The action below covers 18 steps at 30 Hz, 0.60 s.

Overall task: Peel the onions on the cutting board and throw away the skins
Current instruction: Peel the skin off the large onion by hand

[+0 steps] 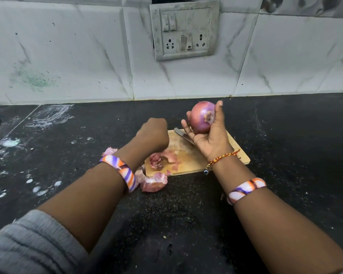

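Resting raised over the cutting board [240,149], the firm, smooth, likely slippery onion [201,117] is cupped by the right hand [210,135], best gripped around its girth; the left hand's [154,135] fingers cannot be seen.

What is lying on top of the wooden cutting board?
On the wooden cutting board lie pink onion skins and a knife blade. The right hand hides the knife's handle; the left hand covers the board's far-left part.
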### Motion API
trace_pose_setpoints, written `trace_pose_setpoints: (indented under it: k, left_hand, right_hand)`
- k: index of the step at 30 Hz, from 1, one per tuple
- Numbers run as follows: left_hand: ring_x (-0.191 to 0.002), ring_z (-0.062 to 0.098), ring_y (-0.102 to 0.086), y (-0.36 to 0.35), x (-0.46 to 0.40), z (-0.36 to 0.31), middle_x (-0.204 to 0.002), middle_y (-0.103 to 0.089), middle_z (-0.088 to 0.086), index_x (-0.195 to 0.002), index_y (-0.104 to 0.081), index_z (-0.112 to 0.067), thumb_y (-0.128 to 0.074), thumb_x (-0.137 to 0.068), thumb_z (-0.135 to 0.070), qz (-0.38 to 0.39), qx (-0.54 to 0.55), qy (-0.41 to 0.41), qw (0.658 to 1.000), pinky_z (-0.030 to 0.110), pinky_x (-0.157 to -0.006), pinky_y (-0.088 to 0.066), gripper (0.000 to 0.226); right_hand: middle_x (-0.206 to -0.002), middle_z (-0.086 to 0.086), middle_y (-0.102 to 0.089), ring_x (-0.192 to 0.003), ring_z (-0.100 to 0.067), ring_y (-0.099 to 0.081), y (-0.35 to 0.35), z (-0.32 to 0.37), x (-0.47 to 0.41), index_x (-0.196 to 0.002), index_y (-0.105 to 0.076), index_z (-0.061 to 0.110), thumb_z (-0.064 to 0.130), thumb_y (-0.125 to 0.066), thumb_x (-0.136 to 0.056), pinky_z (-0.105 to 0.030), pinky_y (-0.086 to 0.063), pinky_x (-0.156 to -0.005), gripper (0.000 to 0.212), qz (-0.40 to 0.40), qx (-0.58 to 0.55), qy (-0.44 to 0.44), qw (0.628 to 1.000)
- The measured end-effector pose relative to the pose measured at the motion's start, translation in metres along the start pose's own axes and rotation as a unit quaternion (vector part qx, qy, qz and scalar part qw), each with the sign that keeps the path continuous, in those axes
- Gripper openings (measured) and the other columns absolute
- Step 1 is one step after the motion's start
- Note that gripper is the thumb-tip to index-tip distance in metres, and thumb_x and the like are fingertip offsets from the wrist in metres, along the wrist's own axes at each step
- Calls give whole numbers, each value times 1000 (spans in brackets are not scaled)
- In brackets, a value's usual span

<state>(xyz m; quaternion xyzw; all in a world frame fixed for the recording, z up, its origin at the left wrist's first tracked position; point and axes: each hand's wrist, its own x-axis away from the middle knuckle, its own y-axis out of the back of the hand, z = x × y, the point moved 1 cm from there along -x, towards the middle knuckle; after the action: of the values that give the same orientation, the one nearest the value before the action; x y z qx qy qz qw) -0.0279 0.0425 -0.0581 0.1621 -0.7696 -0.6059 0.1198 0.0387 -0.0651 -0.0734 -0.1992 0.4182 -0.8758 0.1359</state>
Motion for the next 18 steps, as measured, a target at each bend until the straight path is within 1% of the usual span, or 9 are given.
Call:
trace_pose_setpoints:
  k: [2, 4, 6, 8, 9, 11, 13, 15, 18]
  left_hand:
    - [-88, 22, -63, 4, -3, 3, -85, -65, 8, -82, -67, -6, -54, -83, 3, -40, 89, -31, 995, 23, -68, -42, 17]
    - [-87, 12, -60, 13, -4, -1, -99, -70, 7, -98, -70, -8, -49, -84, 7, -78, 170, -78, 979, 10, -69, -35, 29]
    - [-88, 14, -58, 18, -3, -8, -103, -69, 8, -100, -68, -5, -46, -88, 5, -112, 207, -109, 966, 10, -65, -31, 28]
    - [-88, 22, -60, 17, -2, -10, -94, -68, 10, -95, -66, -3, -44, -93, -7, -134, 234, -115, 956, 18, -61, -30, 22]
    - [-81, 22, -60, 15, 0, -10, -82, -66, 7, -89, -65, -4, -44, -95, -14, -137, 247, -118, 952, 22, -60, -30, 24]
    - [-61, 12, -54, 13, 6, -8, -61, -58, -2, -81, -67, -8, -48, -94, -20, -137, 274, -128, 943, 25, -60, -34, 26]
    - [-54, 10, -50, 13, 10, -5, -60, -64, 2, -75, -69, -2, -53, -89, -18, -147, 284, -127, 939, 27, -58, -40, 27]
    - [-56, 14, -52, 14, 11, -3, -66, -68, 9, -76, -71, 3, -57, -85, -16, -154, 272, -132, 941, 31, -56, -44, 25]
    - [-57, 14, -44, 17, 11, 0, -60, -59, 18, -76, -69, 7, -55, -72, -38, -153, 242, -161, 945, 38, -57, -43, 46]
  right_hand:
    - [-117, -16, -56, -76, -23, -62, 2, 8, -3, -103, -53, 17, 57, -55, -83, -34, -58, -59, 45, -20, 92, 16, 995]
    - [-116, -16, -59, -79, -24, -62, 6, 10, -3, -105, -56, 16, 56, -55, -83, -36, -58, -62, 45, -18, 169, 31, 985]
    - [-114, -15, -63, -83, -26, -65, 10, 7, 1, -107, -57, 15, 51, -56, -85, -39, -59, -67, 42, 13, 209, 31, 977]
    - [-107, -14, -66, -82, -26, -67, 13, 3, 5, -100, -58, 17, 47, -59, -83, -41, -58, -72, 34, 42, 228, 29, 972]
    - [-103, -13, -66, -82, -25, -67, 13, 1, 5, -97, -59, 18, 45, -61, -82, -42, -57, -76, 32, 50, 241, 36, 969]
    - [-97, -9, -67, -80, -21, -66, 14, 0, 6, -92, -61, 20, 41, -63, -82, -44, -54, -78, 24, 56, 269, 56, 960]
    - [-95, -7, -67, -81, -20, -66, 15, -3, 6, -91, -62, 20, 36, -62, -85, -42, -54, -75, 17, 65, 279, 65, 956]
    - [-93, -7, -67, -80, -20, -65, 16, -7, 6, -94, -62, 17, 29, -60, -87, -36, -56, -69, 14, 80, 268, 71, 957]
    - [-89, -6, -66, -79, -17, -64, 17, -11, 8, -93, -61, 15, 23, -58, -89, -33, -57, -67, 10, 95, 245, 83, 961]
